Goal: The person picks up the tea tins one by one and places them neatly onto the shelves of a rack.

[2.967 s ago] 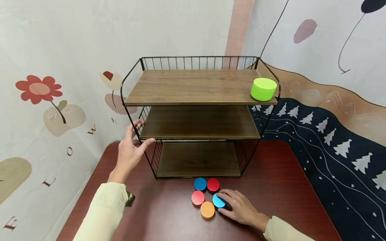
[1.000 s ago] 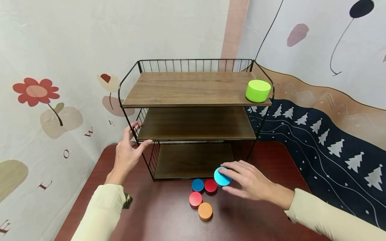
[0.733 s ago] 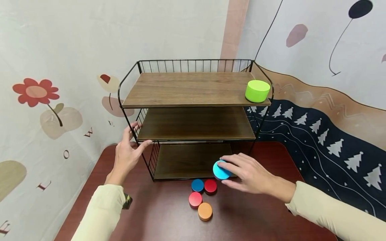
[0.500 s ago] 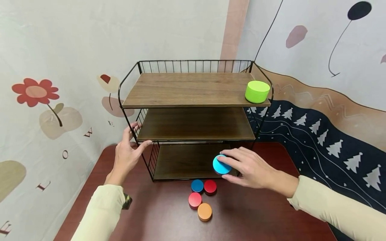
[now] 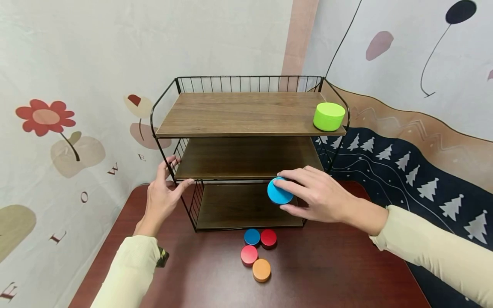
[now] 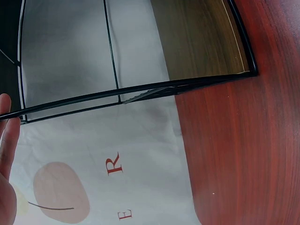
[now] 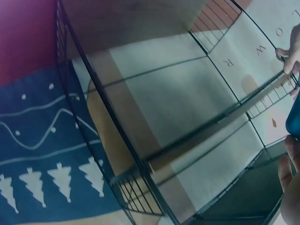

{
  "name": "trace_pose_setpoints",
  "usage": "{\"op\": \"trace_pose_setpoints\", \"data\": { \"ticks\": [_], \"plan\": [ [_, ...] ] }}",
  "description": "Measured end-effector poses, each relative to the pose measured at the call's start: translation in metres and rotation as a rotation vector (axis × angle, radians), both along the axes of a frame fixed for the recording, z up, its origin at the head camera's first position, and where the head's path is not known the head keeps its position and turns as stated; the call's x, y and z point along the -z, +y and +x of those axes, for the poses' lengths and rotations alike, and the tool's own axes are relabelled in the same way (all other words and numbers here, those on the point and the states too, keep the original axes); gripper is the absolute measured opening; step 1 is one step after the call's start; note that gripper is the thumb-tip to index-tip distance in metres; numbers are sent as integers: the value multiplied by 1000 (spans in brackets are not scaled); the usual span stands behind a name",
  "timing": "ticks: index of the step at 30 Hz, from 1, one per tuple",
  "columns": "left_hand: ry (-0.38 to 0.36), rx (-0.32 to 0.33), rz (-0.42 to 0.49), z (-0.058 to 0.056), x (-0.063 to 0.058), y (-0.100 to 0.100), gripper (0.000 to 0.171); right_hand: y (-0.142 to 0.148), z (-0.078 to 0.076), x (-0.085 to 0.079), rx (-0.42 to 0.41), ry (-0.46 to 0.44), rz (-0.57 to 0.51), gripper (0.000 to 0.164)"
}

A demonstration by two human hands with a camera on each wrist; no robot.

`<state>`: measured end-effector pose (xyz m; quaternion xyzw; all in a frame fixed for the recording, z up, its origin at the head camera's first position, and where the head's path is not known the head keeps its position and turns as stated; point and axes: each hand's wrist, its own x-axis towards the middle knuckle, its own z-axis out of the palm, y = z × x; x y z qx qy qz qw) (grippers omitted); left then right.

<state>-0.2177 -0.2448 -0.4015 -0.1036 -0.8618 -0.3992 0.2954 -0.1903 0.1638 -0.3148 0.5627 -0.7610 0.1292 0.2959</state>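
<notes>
Orange disc (image 5: 261, 270) nearest, on worktop (image 5: 327, 273), short of right grip (image 5: 319, 194) and to its left; pink-red disc (image 5: 249, 255) just beyond, then red disc (image 5: 268, 238) and dark-blue disc (image 5: 252, 237) side by side. Right grip pinches light-blue disc (image 5: 279, 193), off worktop, in front of rack (image 5: 250, 158). Left grip (image 5: 161, 199) holds rack's left side. Green tub (image 5: 328, 117) on top shelf (image 5: 239, 113), beyond and above right grip.

The left hand (image 5: 161, 199) grips and, well apart, the right hand (image 5: 320, 196) pinches.
</notes>
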Motion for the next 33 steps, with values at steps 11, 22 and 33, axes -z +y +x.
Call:
{"op": "trace_pose_setpoints", "data": {
  "ticks": [11, 22, 33],
  "plan": [
    [0, -8, 2, -1, 0, -1, 80, 0, -10, -38, -2, 85, -37, 48],
    [12, 5, 0, -1, -1, 0, 79, 2, -17, -66, 29, 149, -62, 52],
    [3, 12, 4, -1, 1, 0, 80, 5, -29, -88, 91, 168, -77, 56]
  ]
}}
